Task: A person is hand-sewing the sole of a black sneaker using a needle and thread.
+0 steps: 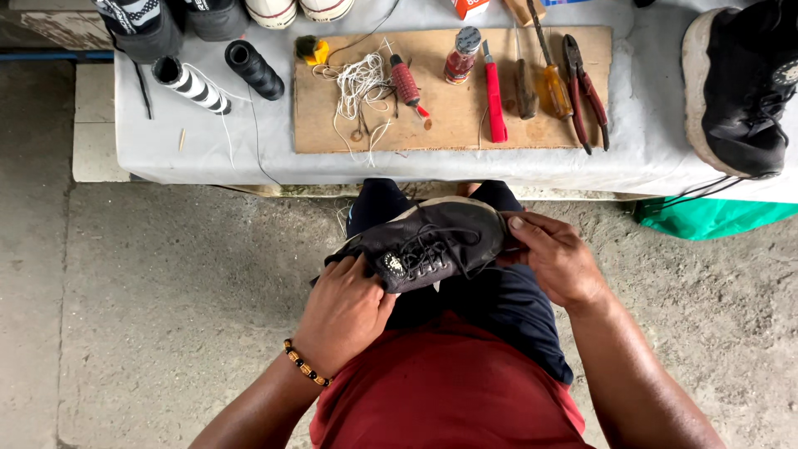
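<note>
One black lace-up sneaker with a pale sole (432, 241) lies across the person's lap, near the front edge of the counter (166, 150). The left hand (345, 312), wearing one beaded bracelet (306, 364), presses on its heel end with fingers curled around it. The right hand (557, 258) grips the toe end, fingers closed on the sole edge.

On the far counter lies one flat brown cardboard sheet (457, 116) carrying a tangle of white thread (362, 83), one small glass bottle (461, 56), one red-handled knife (495, 100), one amber-handled screwdriver (551, 83) and one pair of red-handled pliers (584, 83). Left of it lie two thread spools: one black-and-white striped (191, 83), one black (253, 71). A second black sneaker (740, 91) sits far right.
</note>
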